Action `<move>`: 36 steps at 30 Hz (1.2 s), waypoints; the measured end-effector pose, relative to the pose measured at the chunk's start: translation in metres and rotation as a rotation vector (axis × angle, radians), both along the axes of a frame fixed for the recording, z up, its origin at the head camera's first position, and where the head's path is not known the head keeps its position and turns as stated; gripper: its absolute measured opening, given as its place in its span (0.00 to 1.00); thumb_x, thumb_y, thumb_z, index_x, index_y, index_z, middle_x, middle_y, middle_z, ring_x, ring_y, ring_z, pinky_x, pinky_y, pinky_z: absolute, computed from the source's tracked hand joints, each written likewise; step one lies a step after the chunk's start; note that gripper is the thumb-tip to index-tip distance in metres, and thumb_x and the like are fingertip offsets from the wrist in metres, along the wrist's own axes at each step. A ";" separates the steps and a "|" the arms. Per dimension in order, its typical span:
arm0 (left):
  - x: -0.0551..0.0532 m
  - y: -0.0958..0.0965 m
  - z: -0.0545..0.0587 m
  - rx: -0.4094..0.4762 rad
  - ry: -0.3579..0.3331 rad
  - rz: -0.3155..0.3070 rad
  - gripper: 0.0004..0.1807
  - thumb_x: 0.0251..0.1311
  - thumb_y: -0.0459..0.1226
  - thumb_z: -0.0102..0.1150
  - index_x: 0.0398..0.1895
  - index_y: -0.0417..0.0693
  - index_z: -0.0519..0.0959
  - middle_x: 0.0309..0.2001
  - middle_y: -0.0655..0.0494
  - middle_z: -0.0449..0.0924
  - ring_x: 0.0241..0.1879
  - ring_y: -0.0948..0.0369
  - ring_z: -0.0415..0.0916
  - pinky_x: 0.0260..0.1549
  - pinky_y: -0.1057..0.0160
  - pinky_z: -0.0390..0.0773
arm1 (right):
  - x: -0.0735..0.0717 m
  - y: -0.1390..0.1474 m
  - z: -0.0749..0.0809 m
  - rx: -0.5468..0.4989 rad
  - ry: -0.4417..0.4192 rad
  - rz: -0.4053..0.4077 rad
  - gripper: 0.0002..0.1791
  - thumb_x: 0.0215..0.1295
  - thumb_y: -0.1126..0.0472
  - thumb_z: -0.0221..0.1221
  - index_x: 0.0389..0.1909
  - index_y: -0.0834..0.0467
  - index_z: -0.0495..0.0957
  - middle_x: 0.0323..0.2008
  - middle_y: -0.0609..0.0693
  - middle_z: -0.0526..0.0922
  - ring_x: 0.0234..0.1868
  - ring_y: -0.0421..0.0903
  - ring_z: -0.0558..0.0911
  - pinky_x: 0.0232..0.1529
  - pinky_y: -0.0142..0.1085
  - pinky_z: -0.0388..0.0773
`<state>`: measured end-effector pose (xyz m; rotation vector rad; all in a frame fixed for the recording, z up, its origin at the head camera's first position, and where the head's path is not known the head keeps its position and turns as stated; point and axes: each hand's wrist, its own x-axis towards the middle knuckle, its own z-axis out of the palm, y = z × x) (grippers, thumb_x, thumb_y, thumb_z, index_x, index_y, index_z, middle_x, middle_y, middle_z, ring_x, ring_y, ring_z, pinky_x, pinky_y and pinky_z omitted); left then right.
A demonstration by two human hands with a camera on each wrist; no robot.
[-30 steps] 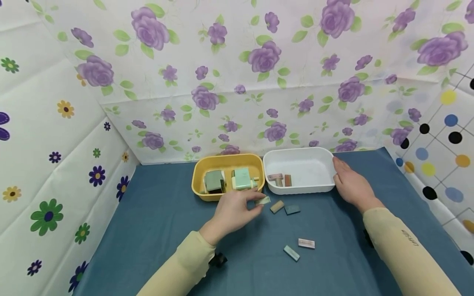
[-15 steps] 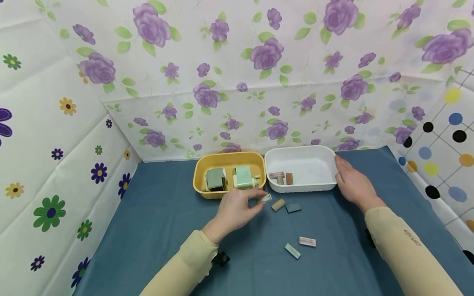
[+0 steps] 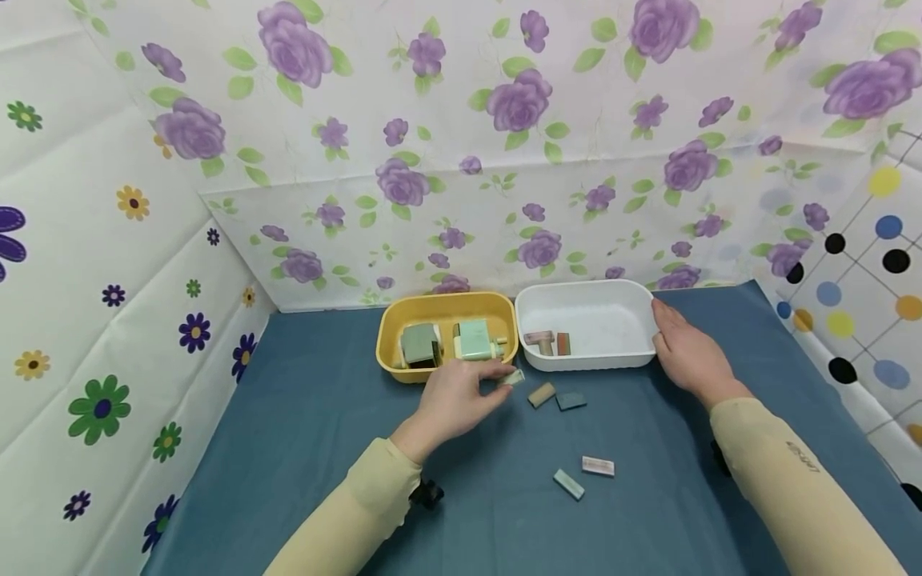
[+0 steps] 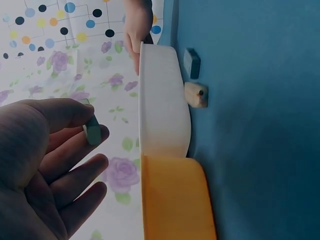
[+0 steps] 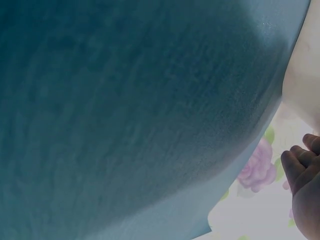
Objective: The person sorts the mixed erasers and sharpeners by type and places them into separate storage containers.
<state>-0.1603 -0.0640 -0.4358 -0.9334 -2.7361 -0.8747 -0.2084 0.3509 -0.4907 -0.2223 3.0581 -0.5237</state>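
Block, small and pale green, is pinched between thumb and fingertip of the left hand, near the centre of the head frame, before the seam where the yellow bin and the white bin meet. Its clearance above the rims cannot be told. The right hand is laid with straight fingers against the white bin's end, right of centre; nothing is grasped by it. A tan block and a slate piece are found on the blue cloth just in front of the white bin; a mint piece and a pinkish piece are noted at lower centre.

Risks, as judged: the block could be dropped, being secured by a narrow fingertip pinch only. It could be caught on a rim, or lost at the seam, if carried too low. The tan block could be knocked by a sideways sweep of the left hand. Both bins could be shifted together should excess pressure be applied by the right hand.
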 end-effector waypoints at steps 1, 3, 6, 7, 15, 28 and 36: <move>-0.004 0.002 0.001 -0.005 -0.005 0.003 0.14 0.70 0.44 0.72 0.57 0.58 0.91 0.48 0.61 0.92 0.11 0.68 0.63 0.13 0.66 0.55 | 0.000 0.001 0.000 0.002 -0.003 -0.001 0.35 0.87 0.56 0.31 0.86 0.66 0.36 0.84 0.70 0.46 0.82 0.71 0.51 0.77 0.66 0.51; -0.012 0.006 0.003 -0.015 -0.007 0.010 0.14 0.71 0.43 0.71 0.57 0.58 0.91 0.49 0.60 0.92 0.11 0.67 0.63 0.13 0.67 0.55 | -0.001 0.002 0.001 0.007 -0.010 -0.003 0.35 0.87 0.56 0.31 0.86 0.66 0.36 0.84 0.70 0.46 0.82 0.72 0.51 0.77 0.66 0.51; -0.028 0.015 0.007 -0.047 0.003 0.023 0.13 0.72 0.42 0.69 0.57 0.57 0.91 0.43 0.61 0.92 0.12 0.66 0.63 0.13 0.67 0.57 | -0.001 0.004 -0.001 0.009 -0.014 -0.003 0.35 0.87 0.56 0.31 0.86 0.65 0.36 0.84 0.70 0.46 0.82 0.72 0.51 0.77 0.67 0.51; -0.033 0.018 0.008 -0.060 0.005 0.032 0.13 0.72 0.42 0.69 0.56 0.57 0.91 0.40 0.62 0.91 0.12 0.66 0.63 0.13 0.67 0.57 | -0.001 0.004 -0.002 0.009 -0.014 -0.004 0.35 0.87 0.56 0.31 0.86 0.65 0.36 0.84 0.70 0.46 0.82 0.72 0.51 0.77 0.67 0.51; -0.071 0.044 0.011 -0.160 -0.005 0.094 0.14 0.73 0.42 0.66 0.57 0.57 0.90 0.39 0.63 0.90 0.17 0.64 0.70 0.15 0.66 0.65 | -0.001 0.004 -0.003 0.010 -0.026 -0.014 0.35 0.87 0.56 0.30 0.86 0.65 0.36 0.84 0.70 0.45 0.82 0.71 0.50 0.77 0.66 0.50; -0.107 0.083 0.004 -0.256 -0.005 0.136 0.14 0.77 0.38 0.59 0.59 0.54 0.88 0.44 0.58 0.90 0.27 0.63 0.78 0.24 0.63 0.77 | 0.000 0.003 -0.001 0.015 0.005 -0.010 0.35 0.87 0.57 0.33 0.87 0.65 0.38 0.84 0.69 0.48 0.82 0.70 0.52 0.78 0.66 0.51; -0.121 0.111 -0.004 -0.478 0.056 0.148 0.07 0.73 0.42 0.68 0.49 0.54 0.88 0.38 0.61 0.89 0.38 0.60 0.85 0.57 0.56 0.82 | -0.001 0.002 0.000 0.020 0.007 -0.011 0.35 0.86 0.58 0.34 0.87 0.65 0.40 0.84 0.68 0.48 0.82 0.69 0.52 0.78 0.65 0.52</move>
